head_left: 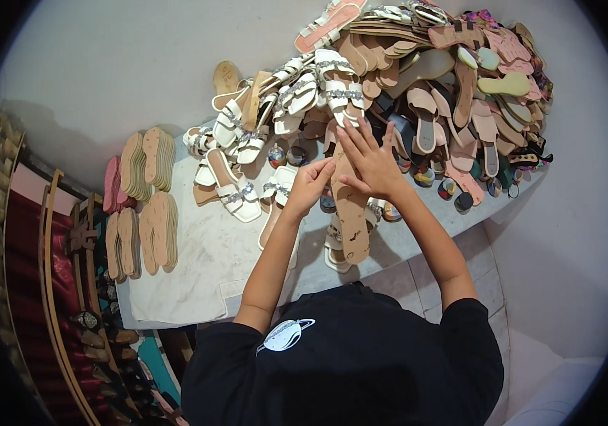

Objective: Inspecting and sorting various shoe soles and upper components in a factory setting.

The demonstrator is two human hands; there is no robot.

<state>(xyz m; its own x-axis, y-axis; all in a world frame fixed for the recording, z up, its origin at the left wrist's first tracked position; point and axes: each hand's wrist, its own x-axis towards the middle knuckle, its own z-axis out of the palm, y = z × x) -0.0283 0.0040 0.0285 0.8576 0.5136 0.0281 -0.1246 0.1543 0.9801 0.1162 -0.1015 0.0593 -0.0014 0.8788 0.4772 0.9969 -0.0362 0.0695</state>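
A long tan shoe sole (353, 227) with small dark marks is held up in front of me above the table. My left hand (310, 187) is closed, its thumb and fingertips gripping the sole's left edge. My right hand (373, 162) lies flat across the upper part of the sole, fingers spread. Partly hidden beneath the sole is a white sandal (336, 257) with a jewelled strap. Just left of my left hand, another white sandal (278, 186) rests on the table, partly covered by my forearm.
A large heap of sandals and soles (453, 85) fills the back right of the marble-topped table (183, 284). White strappy sandals (236, 192) lie left of it. Stacked tan insoles (161, 231) stand at the left. A shoe rack (56, 234) is beside the table, and walls close off the back and right.
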